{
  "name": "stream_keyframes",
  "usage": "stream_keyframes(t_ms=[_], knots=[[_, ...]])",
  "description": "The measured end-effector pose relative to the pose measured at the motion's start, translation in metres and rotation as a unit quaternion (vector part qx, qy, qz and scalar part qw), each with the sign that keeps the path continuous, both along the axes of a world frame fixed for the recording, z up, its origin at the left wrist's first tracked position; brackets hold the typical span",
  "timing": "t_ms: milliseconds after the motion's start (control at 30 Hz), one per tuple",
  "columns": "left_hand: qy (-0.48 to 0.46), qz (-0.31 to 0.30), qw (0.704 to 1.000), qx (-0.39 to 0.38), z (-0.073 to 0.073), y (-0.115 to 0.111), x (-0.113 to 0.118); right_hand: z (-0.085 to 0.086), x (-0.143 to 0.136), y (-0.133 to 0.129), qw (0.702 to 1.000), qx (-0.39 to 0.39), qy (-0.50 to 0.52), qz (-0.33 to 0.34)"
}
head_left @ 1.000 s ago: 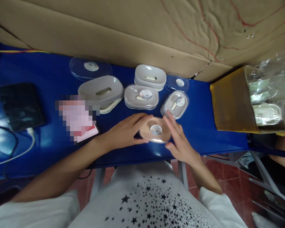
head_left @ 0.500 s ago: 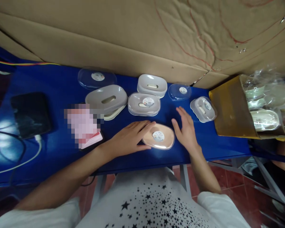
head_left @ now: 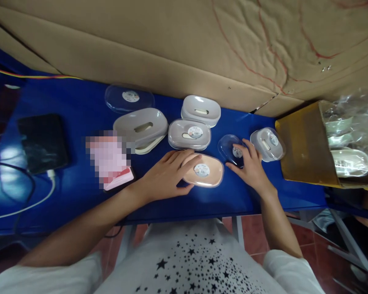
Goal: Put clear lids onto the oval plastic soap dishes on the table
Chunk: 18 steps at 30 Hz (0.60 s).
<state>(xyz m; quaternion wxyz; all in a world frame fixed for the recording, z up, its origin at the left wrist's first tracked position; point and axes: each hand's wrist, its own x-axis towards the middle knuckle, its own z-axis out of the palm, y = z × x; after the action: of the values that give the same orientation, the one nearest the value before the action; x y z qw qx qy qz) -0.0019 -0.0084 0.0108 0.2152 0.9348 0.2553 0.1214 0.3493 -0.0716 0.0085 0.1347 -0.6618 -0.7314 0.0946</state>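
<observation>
Nearest the person, the left hand (head_left: 168,173) lies flat and loosely spread on the blue tabletop (head_left: 73,118), its fingers resting on the left end of the pink soap box (head_left: 204,170) without closing round it. The box sits flat with its clear cover and round sticker facing up, just beside the front edge of the tabletop. The left forearm runs in from the lower left, low over the surface.

To the right, the right hand (head_left: 252,168) is open, fingers stretched forward, with the fingertips pressed on a clear lid (head_left: 230,148) that lies just beyond and to the right of the pink box; nothing is gripped. The right wrist bends upward from an arm coming in from below.

Just right of that lid stands a small grey lidded box (head_left: 268,143), near the yellow carton (head_left: 303,147). Farther back lie a grey lidded box (head_left: 189,134), a grey tray (head_left: 200,110), a larger grey tray (head_left: 141,127) and another clear cover (head_left: 129,98), all before the cardboard wall (head_left: 184,45).
</observation>
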Motion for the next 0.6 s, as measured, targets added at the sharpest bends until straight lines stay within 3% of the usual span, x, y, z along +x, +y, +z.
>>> stream_keyframes(t_ms=[100, 267, 467, 600], knots=[[-0.005, 0.001, 1.000, -0.005, 0.000, 0.002, 0.000, 0.003, 0.003, 0.012, 0.996, 0.011, 0.084, 0.007], [-0.028, 0.005, 0.999, -0.046, -0.003, 0.003, 0.001, 0.017, -0.011, 0.019, 0.978, 0.035, 0.187, 0.088], [-0.064, 0.026, 0.993, -0.093, -0.012, 0.003, 0.002, 0.022, -0.044, -0.009, 0.972, -0.009, 0.156, 0.175], [-0.073, 0.017, 0.993, -0.094, -0.017, 0.004, 0.002, 0.027, -0.064, -0.014, 0.962, -0.001, 0.117, 0.246]])
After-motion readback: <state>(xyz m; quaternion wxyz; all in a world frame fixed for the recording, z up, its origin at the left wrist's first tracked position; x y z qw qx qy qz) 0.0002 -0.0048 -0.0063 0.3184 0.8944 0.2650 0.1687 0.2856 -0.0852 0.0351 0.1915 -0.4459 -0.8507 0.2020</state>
